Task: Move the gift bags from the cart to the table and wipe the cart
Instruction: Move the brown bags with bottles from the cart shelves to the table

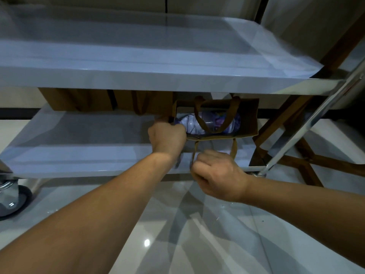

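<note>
Bag [247,117] on the cart's lower shelf [79,147], near the right end — both hands on it.
Left hand [167,137] grips its rim, right hand [217,175] curls round a strap [194,153]; soft paper, probably light — lift by both straps.

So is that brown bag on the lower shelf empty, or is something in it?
Not empty. The gift bag has its mouth toward the camera, and a clear, purplish wrapped item shows inside.

You face a cart of smooth, glossy stainless-steel shelves [138,56], with a matt brown paper gift bag [246,117] on its lower shelf. Its flat brown handles [235,149] look like woven cloth. The pale floor tiles [197,234] shine glossily.
</note>
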`<state>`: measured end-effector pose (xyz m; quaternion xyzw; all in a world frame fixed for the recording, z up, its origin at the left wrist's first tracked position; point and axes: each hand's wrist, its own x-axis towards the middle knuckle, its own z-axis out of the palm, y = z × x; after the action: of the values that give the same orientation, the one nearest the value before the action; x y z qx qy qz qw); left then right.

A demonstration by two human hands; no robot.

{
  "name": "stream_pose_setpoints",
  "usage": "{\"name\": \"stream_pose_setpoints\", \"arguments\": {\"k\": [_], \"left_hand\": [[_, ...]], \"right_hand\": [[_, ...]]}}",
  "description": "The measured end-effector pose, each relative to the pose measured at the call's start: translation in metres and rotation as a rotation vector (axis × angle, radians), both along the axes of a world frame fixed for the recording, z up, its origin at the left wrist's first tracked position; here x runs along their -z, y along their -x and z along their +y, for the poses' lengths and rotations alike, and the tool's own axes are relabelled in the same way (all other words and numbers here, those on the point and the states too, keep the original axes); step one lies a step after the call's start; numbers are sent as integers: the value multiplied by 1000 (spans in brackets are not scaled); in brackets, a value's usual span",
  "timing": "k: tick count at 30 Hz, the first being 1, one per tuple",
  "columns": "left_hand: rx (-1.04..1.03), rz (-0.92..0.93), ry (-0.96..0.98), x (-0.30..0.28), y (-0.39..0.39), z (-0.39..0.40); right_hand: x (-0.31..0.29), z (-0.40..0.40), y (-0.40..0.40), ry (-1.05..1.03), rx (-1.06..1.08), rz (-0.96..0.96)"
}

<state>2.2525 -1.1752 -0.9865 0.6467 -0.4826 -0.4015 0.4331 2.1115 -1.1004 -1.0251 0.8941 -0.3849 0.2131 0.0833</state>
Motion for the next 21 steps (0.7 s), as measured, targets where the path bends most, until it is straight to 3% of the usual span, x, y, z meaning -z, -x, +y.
{"name": "stream_pose_setpoints", "arguments": {"k": [2,4,7,9,13,16,18,21], "left_hand": [[-1,-11,5,-1,0,2],[3,1,8,-1,-1,4],[-16,21,-8,-2,0,6],[-17,14,-25,0,-1,7],[11,-43,-44,8,-9,6],[45,-67,-44,14,-14,10],[58,-78,-45,17,-17,12],[28,-104,-50,19,-16,19]], "right_hand": [[-14,-1,1,116,21,2],[-29,-8,6,111,215,-32],[-40,-19,10,-137,557,-105],[-40,-21,10,-248,612,-122],[-35,-22,10,-421,530,-140],[-23,-22,12,-449,461,80],[-11,-20,15,-289,310,212],[1,-1,14,35,165,100]]}}
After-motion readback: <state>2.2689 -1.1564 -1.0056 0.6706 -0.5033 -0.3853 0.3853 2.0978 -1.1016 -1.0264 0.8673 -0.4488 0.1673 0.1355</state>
